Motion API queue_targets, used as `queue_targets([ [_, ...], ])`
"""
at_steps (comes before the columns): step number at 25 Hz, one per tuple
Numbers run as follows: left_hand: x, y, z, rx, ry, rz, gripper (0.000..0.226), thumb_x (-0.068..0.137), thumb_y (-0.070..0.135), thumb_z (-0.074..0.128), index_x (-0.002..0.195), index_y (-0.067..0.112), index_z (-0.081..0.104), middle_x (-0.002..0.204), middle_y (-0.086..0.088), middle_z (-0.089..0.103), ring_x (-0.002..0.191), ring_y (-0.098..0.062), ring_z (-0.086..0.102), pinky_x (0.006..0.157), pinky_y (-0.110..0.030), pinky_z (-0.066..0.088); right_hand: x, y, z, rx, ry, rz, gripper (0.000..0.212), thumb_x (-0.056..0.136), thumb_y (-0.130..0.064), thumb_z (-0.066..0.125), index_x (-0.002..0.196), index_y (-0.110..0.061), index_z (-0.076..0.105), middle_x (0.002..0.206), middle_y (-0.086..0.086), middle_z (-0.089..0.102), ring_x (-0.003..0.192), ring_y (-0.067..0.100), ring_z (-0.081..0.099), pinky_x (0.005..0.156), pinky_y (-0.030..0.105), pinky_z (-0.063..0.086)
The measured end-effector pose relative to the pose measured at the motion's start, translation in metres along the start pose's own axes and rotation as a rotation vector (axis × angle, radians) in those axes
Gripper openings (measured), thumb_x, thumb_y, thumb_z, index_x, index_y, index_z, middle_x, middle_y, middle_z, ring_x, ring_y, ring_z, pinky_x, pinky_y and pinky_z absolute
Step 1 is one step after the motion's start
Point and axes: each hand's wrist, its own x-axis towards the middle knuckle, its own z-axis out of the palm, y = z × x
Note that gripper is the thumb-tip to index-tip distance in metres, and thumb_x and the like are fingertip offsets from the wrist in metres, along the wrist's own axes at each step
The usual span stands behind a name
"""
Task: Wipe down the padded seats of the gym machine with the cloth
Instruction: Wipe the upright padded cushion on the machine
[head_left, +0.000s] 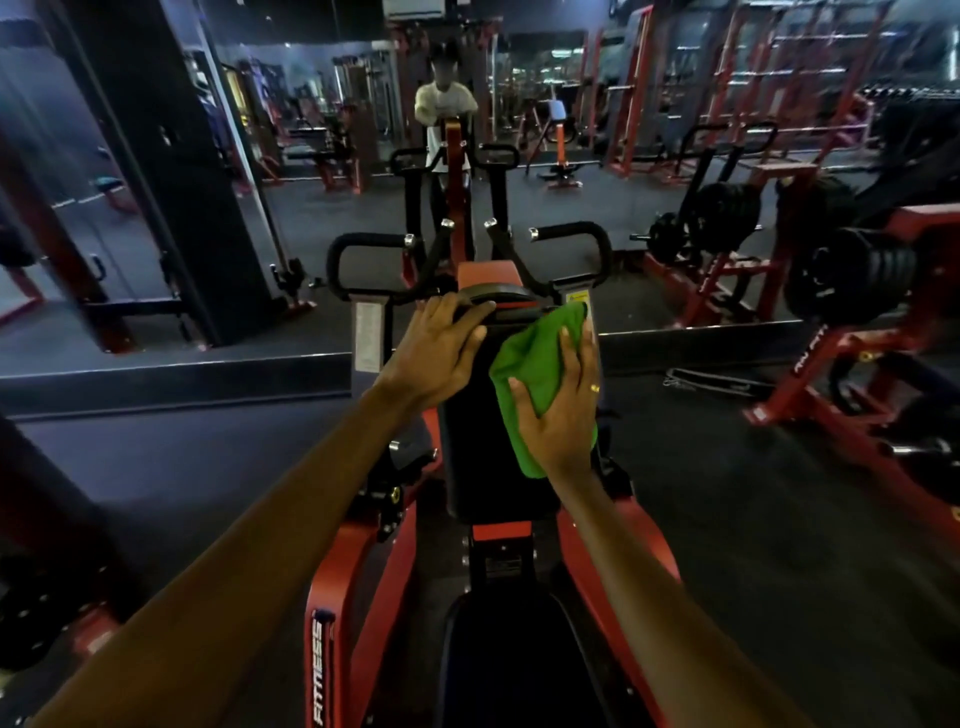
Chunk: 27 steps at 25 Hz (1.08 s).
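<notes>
Left hand (436, 353): fingers straight, resting atop upright pad (478, 467).
Right hand (563, 415): fingers flat, pressing green cloth (535, 358) on pad.

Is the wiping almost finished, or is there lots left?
No pad looks clearly finished; the dim picture hides any wiped patches. In hand: the right hand presses the green cloth on the upright pad while the left hand rests on its top. Still to do: the lower seat, with no cloth on it.
</notes>
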Motion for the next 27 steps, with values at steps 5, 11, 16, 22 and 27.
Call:
queue_targets([
  [5, -0.001, -0.003, 0.006, -0.016, 0.024, 0.032, 0.047, 0.105, 0.028, 0.038, 0.142, 0.005, 0.055, 0.134, -0.018, 0.059, 0.123, -0.03, 0.049, 0.108, -0.044, 0.037, 0.006, -0.008, 0.006, 0.059, 0.017, 0.099, 0.086, 0.098, -0.062, 0.047, 0.161, -0.011, 0.017, 0.169, 0.015, 0.012, 0.157, 0.031, 0.014, 0.121, 0.057, 0.027],
  [11, -0.003, -0.009, 0.014, 0.088, 0.056, 0.09, 0.049, 0.107, 0.031, 0.033, 0.146, 0.007, 0.05, 0.136, -0.016, 0.058, 0.119, -0.036, 0.054, 0.101, -0.05, 0.046, 0.041, -0.001, 0.007, -0.012, 0.04, -0.134, 0.072, 0.101, -0.041, 0.052, 0.159, -0.013, 0.02, 0.167, 0.012, 0.022, 0.155, 0.035, 0.018, 0.123, 0.054, 0.025],
  [16, -0.007, -0.006, 0.025, 0.135, 0.132, 0.059, 0.051, 0.109, 0.036, 0.027, 0.146, 0.013, 0.052, 0.131, -0.015, 0.059, 0.112, -0.038, 0.055, 0.094, -0.05, 0.047, -0.029, 0.025, 0.011, 0.163, 0.001, 0.079, 0.078, 0.101, -0.058, 0.044, 0.158, -0.008, 0.023, 0.168, 0.01, 0.016, 0.156, 0.027, 0.018, 0.118, 0.06, 0.029],
  [22, -0.005, -0.005, 0.028, 0.167, 0.15, 0.058, 0.05, 0.108, 0.035, 0.03, 0.136, 0.006, 0.059, 0.124, -0.019, 0.062, 0.104, -0.039, 0.056, 0.089, -0.047, 0.044, 0.061, -0.017, 0.007, 0.043, 0.072, -0.073, 0.068, 0.099, -0.046, 0.054, 0.152, -0.006, 0.042, 0.163, 0.011, 0.034, 0.155, 0.03, 0.021, 0.125, 0.045, 0.022],
  [27, 0.003, 0.004, 0.011, 0.176, 0.135, 0.081, 0.042, 0.104, 0.032, 0.042, 0.133, 0.01, 0.065, 0.121, -0.013, 0.066, 0.109, -0.035, 0.06, 0.089, -0.047, 0.048, -0.026, 0.03, 0.018, 0.361, 0.058, 0.234, 0.071, 0.103, -0.052, 0.048, 0.155, -0.007, 0.033, 0.158, 0.012, 0.042, 0.146, 0.028, 0.041, 0.113, 0.057, 0.039],
])
